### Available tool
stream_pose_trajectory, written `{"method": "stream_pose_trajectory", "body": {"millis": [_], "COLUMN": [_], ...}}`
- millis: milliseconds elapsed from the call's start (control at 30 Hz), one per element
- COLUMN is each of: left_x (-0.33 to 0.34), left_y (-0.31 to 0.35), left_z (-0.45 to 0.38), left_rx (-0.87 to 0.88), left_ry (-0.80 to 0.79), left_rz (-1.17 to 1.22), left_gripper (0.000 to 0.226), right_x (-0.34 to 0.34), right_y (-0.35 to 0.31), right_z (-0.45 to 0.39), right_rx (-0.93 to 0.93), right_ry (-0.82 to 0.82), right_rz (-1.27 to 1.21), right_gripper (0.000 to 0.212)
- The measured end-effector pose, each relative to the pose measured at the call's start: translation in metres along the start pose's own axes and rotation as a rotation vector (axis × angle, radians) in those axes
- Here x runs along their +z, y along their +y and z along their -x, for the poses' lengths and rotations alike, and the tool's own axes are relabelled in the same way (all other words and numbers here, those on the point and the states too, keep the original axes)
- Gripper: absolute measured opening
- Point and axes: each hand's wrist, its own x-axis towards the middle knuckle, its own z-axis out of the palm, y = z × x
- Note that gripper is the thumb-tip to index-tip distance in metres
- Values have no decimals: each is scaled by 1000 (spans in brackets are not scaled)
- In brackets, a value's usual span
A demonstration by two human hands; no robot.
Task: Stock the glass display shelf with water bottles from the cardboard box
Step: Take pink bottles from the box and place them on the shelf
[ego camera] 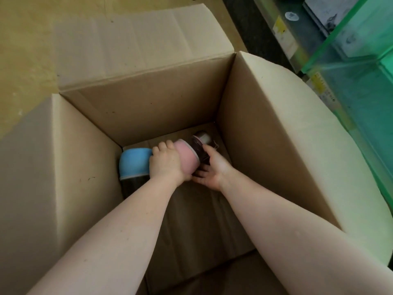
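Observation:
Both of my arms reach deep into an open cardboard box (265, 124). My left hand (164, 162) grips a bottle with a pink sleeve (186, 155) and a dark cap end pointing to the far right. My right hand (211, 169) cups the same bottle from below and the right, near its dark cap, fingers curled around it. A bottle with a blue sleeve (134, 160) lies at the bottom left corner of the box, beside my left hand. The glass display shelf (350, 67) with green edges is at the upper right.
The box flaps stand open: a far flap (138, 43) lies back over the yellowish floor (25, 50), a right flap (319, 145) leans toward the shelf. White boxed goods (331, 11) sit under the glass.

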Motion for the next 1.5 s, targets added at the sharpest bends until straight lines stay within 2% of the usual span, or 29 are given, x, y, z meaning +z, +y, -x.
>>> {"method": "stream_pose_trajectory", "body": {"millis": [233,433,700,867,1000,1100,1233,1500], "left_x": [-9,-28,-89,-130,-146,-148,-156,-174], "left_y": [-4,-13,-17,-21,-22,-24,-29,-43], "left_z": [23,53,100,136,166,180,186,173], "left_rx": [52,57,23,9,-23,-15,24,45], "left_ry": [-20,-40,128,252,288,345,437,437], "left_rz": [56,213,346,514,654,718,715,759], "left_gripper": [91,93,88,93,102,108,105,102], "right_x": [-14,-11,23,49,62,68,78,98], "right_y": [-1,-6,-35,-43,-36,-32,-30,-35], "right_z": [7,38,123,193,228,242,250,256], "right_rx": [48,-45,-264,-423,-521,-565,-634,-684], "right_ry": [48,22,-101,-124,-131,-154,-160,-160], "right_rz": [114,108,183,289,322,327,347,373], "right_gripper": [60,53,52,51,47,47,49,45]}}
